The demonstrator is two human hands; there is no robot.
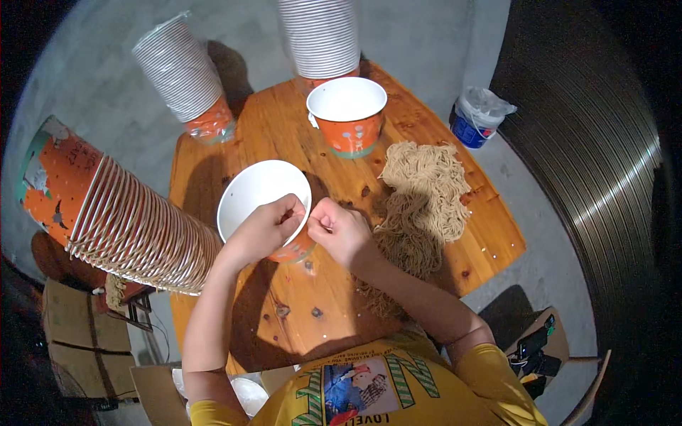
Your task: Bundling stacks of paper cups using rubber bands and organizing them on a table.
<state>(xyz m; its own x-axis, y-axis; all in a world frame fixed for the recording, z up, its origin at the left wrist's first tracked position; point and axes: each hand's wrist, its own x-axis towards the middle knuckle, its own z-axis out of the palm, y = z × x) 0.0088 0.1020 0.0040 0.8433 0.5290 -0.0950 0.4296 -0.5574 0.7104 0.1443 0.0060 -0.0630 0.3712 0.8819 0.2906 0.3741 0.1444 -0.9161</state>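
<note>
A paper bucket [259, 192] with a white inside and an orange outside stands on the wooden table in front of me, tilted slightly toward me. My left hand [268, 227] is closed in a pinch over its near right rim. Just outside that rim, my right hand [341, 233] has its fingers curled in a pinch too. What lies between the fingertips is too small to make out. Right of my hands spreads a heap of beige cord [430, 188], partly in my shadow. Farther back stands a second orange paper bucket [348, 128], upright with a white inside.
A long nested stack of buckets [142, 220] with beige cords along the rims leans at the left. Two more stacks, one in clear wrap [177, 71] and one white [320, 35], stand behind. A blue pail [472, 128] sits beyond the table's right edge [497, 213].
</note>
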